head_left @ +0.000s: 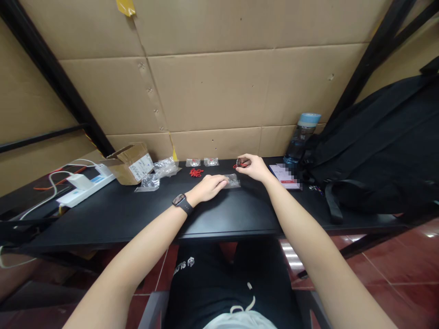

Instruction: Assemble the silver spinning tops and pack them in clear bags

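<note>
My left hand, with a dark watch on its wrist, is closed at the left edge of a small clear plastic bag lying on the black table. To its right, just above the tabletop, my right hand pinches a small dark piece with red cord; the fingers partly hide it, so its exact kind is unclear. A little pile of red cord pieces lies beyond my left hand. Behind that pile rest two small clear packets, one on the left and another on the right, with some red inside.
An opened cardboard box and crumpled clear plastic are at left, near a white power strip with cables. On the right are a phone, a blue-capped bottle and a black backpack. Cardboard backs the table.
</note>
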`<action>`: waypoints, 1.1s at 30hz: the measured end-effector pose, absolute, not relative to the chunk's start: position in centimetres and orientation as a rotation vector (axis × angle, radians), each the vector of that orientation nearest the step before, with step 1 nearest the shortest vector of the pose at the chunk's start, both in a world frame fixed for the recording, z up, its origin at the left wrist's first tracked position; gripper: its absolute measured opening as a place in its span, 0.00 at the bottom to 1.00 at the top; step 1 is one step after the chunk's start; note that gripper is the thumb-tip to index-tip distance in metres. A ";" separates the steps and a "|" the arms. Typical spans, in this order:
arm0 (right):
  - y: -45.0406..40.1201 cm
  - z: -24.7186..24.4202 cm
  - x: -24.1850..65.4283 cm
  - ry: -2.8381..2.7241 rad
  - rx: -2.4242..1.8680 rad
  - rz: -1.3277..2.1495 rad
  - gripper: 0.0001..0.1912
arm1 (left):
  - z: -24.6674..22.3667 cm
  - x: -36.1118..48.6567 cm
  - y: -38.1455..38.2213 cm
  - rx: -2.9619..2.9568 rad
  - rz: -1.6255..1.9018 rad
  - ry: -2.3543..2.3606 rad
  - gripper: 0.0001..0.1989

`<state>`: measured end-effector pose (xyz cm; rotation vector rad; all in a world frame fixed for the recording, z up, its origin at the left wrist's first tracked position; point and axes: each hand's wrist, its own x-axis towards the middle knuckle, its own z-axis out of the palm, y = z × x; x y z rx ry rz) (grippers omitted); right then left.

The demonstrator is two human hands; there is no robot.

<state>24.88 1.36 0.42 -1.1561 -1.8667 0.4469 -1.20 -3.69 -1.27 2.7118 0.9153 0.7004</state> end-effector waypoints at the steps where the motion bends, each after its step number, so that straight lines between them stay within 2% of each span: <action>1: 1.3 0.5 24.9 -1.898 -1.152 0.448 0.23 | -1.1 -1.4 -3.5 2.718 0.707 0.886 0.20; 5: 0.9 1.0 25.0 -2.028 -1.149 0.380 0.19 | -0.7 -1.7 -3.6 2.735 0.619 0.714 0.20; 11: -0.1 2.2 25.1 -2.199 -1.180 0.458 0.21 | -0.5 -1.3 -4.4 2.728 0.502 0.578 0.21; 18: -0.5 2.8 25.8 -2.421 -1.304 0.568 0.27 | -1.2 -1.0 -4.9 2.881 0.350 0.836 0.24; 25: -0.8 2.9 26.4 -2.510 -1.339 0.551 0.19 | -2.0 -1.0 -4.7 2.895 0.351 1.045 0.25; 33: -0.6 2.1 25.2 -2.441 -1.336 0.501 0.17 | -2.3 -1.1 -4.5 2.873 0.372 1.015 0.22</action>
